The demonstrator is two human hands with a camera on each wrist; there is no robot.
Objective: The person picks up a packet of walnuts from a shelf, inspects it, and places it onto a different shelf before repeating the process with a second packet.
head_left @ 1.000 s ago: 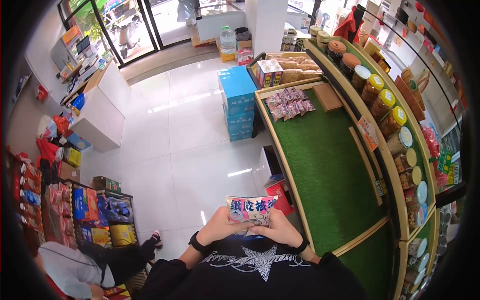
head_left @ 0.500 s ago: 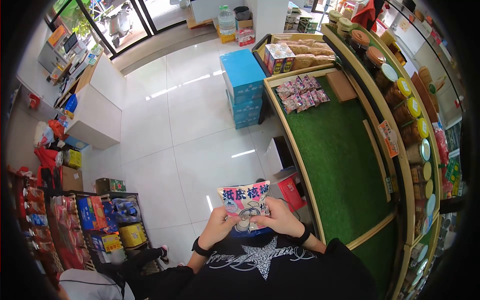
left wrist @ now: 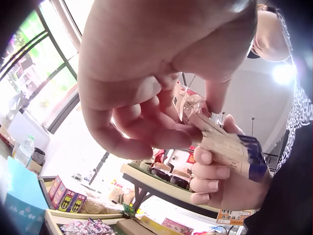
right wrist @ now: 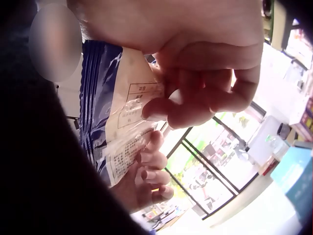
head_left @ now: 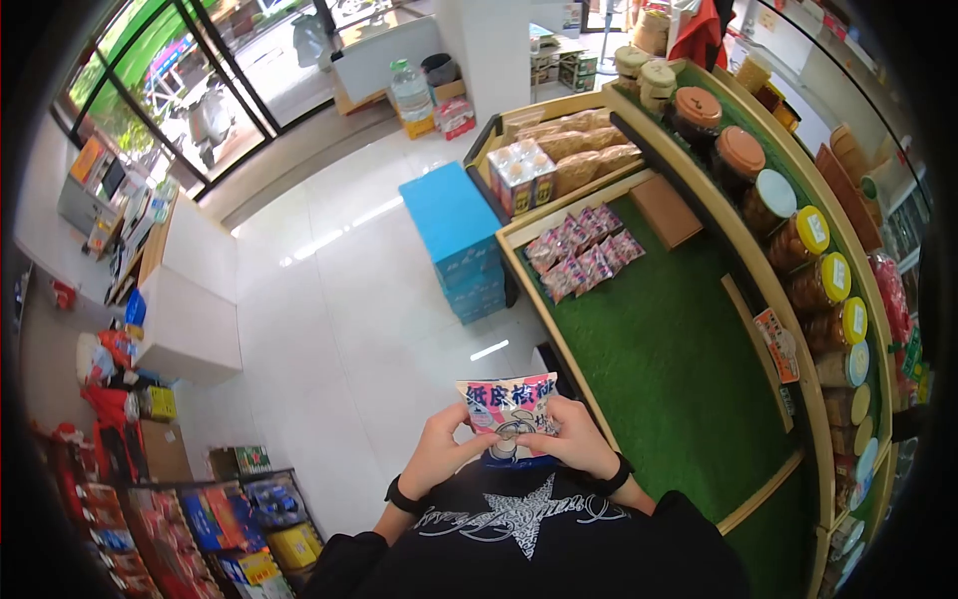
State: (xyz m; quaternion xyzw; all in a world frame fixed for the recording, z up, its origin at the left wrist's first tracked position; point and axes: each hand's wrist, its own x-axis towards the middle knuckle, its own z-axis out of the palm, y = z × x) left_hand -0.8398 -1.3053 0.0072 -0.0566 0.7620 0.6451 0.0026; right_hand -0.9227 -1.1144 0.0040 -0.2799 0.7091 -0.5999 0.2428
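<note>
A pink and cream printed snack packet [head_left: 511, 409] with a dark blue lower end is held upright in front of the chest in the head view. My left hand [head_left: 436, 451] pinches its left side, thumb on the front. On the right side my right hand [head_left: 579, 439] grips it the same way, the two thumbs close together. In the left wrist view the packet [left wrist: 227, 149] shows edge-on between both hands. Printed text and the blue crimped end of the packet [right wrist: 122, 110] face the right wrist view, with curled fingers behind it.
A green-lined display bin [head_left: 664, 339] with several small packets [head_left: 584, 250] stands at the right, beside a row of lidded jars [head_left: 823, 285]. Blue boxes [head_left: 454, 235] are stacked by its left corner. Shelves of packaged goods [head_left: 215, 524] stand at lower left, a white counter [head_left: 190, 299] above them.
The head view has turned, so the bin's small packets and the blue boxes appear lower and further left than half a second ago. Both hands still hold the packet; the person at lower left is out of view.
</note>
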